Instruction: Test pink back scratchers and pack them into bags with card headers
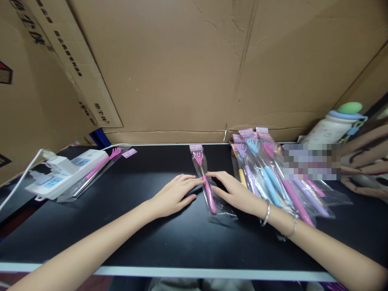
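Note:
A pink back scratcher point(206, 188) in a clear plastic bag with a purple header label lies in the middle of the black table, claw end away from me. My left hand point(174, 196) rests on its left, fingers stretched out and tips touching the upper handle. From the right, my right hand point(233, 188) reaches the same handle, its fingers extended and apart. Neither hand wraps around it. Right beside my right hand is a pile of bagged back scratchers point(273, 186) in blue, purple, pink and yellow, partly covered by my forearm.
At the left, a white power strip point(74, 169) with plugs has another bagged pink back scratcher point(101, 166) along it. Cardboard point(176, 72) walls off the table's back. A white bottle point(333, 127) with a green top stands at the far right, near a fabric item point(366, 149).

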A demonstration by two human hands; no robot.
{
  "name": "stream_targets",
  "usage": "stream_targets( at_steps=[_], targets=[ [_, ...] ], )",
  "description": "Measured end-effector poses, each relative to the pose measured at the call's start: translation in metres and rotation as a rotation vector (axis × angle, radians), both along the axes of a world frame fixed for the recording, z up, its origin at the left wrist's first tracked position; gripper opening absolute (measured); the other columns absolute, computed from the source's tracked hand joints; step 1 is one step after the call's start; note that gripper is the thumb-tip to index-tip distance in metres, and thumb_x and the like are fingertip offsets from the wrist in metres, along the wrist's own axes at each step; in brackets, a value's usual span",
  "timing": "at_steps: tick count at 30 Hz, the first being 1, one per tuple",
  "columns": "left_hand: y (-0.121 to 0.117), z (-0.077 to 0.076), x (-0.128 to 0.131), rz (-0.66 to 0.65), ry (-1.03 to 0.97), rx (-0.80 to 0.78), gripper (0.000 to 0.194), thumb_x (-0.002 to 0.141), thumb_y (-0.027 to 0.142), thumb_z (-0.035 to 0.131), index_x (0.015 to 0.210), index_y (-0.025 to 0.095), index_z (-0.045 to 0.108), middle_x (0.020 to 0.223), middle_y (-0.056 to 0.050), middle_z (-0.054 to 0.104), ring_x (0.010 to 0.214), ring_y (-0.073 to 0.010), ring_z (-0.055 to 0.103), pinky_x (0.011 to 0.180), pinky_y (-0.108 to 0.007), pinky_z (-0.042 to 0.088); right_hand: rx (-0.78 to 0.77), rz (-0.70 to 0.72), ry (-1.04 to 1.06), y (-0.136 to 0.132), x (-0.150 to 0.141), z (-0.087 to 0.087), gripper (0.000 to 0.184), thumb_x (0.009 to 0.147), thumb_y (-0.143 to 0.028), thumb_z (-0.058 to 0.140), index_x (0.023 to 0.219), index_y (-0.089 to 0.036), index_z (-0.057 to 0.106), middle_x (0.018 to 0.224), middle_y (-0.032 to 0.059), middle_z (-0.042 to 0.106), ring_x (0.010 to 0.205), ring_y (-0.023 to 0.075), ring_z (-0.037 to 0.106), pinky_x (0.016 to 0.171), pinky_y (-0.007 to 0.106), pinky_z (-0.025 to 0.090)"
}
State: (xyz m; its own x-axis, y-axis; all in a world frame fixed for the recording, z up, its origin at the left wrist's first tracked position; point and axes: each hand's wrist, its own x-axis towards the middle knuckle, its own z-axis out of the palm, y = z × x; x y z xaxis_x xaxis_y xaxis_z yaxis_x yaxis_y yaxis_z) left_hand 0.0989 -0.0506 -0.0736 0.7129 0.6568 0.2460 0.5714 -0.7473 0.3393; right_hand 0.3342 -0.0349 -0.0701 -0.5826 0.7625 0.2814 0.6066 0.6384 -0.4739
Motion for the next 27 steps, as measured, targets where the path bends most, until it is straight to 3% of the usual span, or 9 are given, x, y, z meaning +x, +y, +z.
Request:
stream_targets(
  at_steps=[5,10,15,20,27],
  targets=[
    [0.0,-0.002,-0.001,-0.011,0.01,0.011,0.047,0.091,0.024,0.043,0.138,0.025,0.035,0.138,-0.004,0.046,0.126,-0.0191,0.038,0.108,-0.041,0.033,-0.089,0.027,0.122,-0.001,-0.003,0.002,0.035,0.087,-0.029,0.048,0.12,-0.018,0.052,0.122,0.0097,0.057,0.115,0.0206,0.052,0.101,0.042,0.04],
    [0.001,-0.002,-0.001,-0.028,0.016,-0.022,0.049,0.091,0.023,0.044,0.14,0.025,0.033,0.143,-0.003,0.04,0.132,-0.0195,0.031,0.11,-0.042,0.031,-0.343,0.069,0.411,-0.001,-0.007,0.003,0.036,0.084,-0.031,0.051,0.119,-0.021,0.049,0.127,0.0095,0.052,0.114,0.0184,0.054,0.1,0.04,0.043],
    [-0.002,0.002,0.001,-0.042,-0.042,-0.035,0.057,0.09,0.023,0.048,0.142,0.026,0.027,0.145,-0.005,0.036,0.134,-0.0206,0.028,0.111,-0.045,0.03,-0.548,-0.074,0.632,-0.003,-0.009,0.001,0.046,0.076,-0.029,0.06,0.12,-0.021,0.047,0.124,0.0089,0.055,0.111,0.0196,0.056,0.098,0.039,0.045],
    [-0.009,0.003,0.005,-0.061,-0.089,-0.055,0.063,0.088,0.021,0.052,0.143,0.029,0.023,0.148,-0.004,0.031,0.134,-0.0199,0.029,0.111,-0.044,0.031,-0.767,-0.224,0.81,-0.012,-0.015,0.003,0.043,0.074,-0.03,0.061,0.115,-0.022,0.049,0.131,0.0104,0.049,0.112,0.0215,0.056,0.091,0.035,0.05],
    [-0.013,0.002,0.009,-0.083,-0.163,-0.096,0.062,0.085,0.015,0.054,0.14,0.028,0.028,0.146,-0.007,0.033,0.132,-0.0198,0.033,0.11,-0.044,0.032,-0.812,-0.274,0.821,-0.015,-0.018,0.002,0.04,0.073,-0.029,0.061,0.11,-0.022,0.046,0.127,0.0111,0.049,0.107,0.0196,0.059,0.089,0.032,0.052]
  ],
)
